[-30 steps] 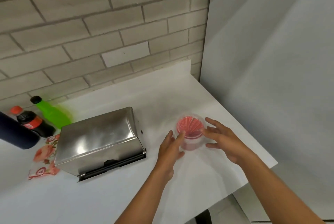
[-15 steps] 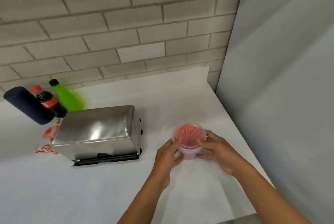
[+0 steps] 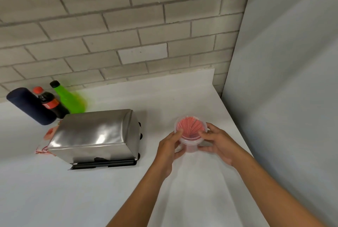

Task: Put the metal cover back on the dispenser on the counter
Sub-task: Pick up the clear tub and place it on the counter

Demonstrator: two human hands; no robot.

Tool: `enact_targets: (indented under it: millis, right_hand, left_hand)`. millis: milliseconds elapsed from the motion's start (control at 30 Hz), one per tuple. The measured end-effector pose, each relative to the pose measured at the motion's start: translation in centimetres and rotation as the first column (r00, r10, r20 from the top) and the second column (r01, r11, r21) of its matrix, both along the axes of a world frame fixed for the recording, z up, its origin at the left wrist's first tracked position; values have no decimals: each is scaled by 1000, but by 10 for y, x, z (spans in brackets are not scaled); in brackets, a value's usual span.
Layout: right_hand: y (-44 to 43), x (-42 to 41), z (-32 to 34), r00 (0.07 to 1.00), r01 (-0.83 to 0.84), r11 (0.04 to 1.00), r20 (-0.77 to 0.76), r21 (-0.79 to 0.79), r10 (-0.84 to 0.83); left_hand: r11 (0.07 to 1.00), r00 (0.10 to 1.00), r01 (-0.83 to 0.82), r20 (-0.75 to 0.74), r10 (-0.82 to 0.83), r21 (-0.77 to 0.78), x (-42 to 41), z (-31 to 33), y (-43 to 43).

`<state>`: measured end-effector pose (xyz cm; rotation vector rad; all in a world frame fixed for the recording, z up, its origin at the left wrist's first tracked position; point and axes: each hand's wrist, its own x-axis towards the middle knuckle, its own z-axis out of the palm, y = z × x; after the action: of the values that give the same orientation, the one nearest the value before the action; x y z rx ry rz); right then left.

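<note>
Head view, looking down on a white counter (image 3: 54, 199) set against a pale brick wall (image 3: 109, 25), with a grey panel (image 3: 283, 80) along the right side. Metal cover (image 3: 95, 131) sits on the dispenser (image 3: 104, 163) at left-centre of the counter; a black base edge shows under the front, black knobs along its right side. Behind it, at the wall: a dark blue cylinder (image 3: 31, 106) leaning, a cola bottle (image 3: 49, 102) with a red cap, a green bottle (image 3: 70, 98) with a black cap. A red-and-white printed packet (image 3: 44, 149) pokes out from behind the dispenser's left end. Well to the right of the dispenser, a clear plastic cup (image 3: 191, 133) holds red straws (image 3: 190, 127), seen end-on. Left hand (image 3: 169, 149) wraps the cup's left side, fingers at the rim. Right hand (image 3: 219, 142) clasps the right side. Both hands grip the cup; neither touches the cover.
</note>
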<state>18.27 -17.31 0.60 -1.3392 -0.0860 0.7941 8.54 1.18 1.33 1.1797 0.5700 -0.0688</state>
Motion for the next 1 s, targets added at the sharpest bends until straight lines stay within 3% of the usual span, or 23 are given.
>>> enact_targets:
  millis: [567,1000]
  right_hand:
    - [19,86,-4,1000,8,1000,-7,-10,-8]
    - [44,166,-7,994,-104,994,30,-17,105]
  left_hand:
    - [1000,1000,-27,8,26,17,86,-10,21]
    - [995,995,-95,-7,95,10,156,-9,38]
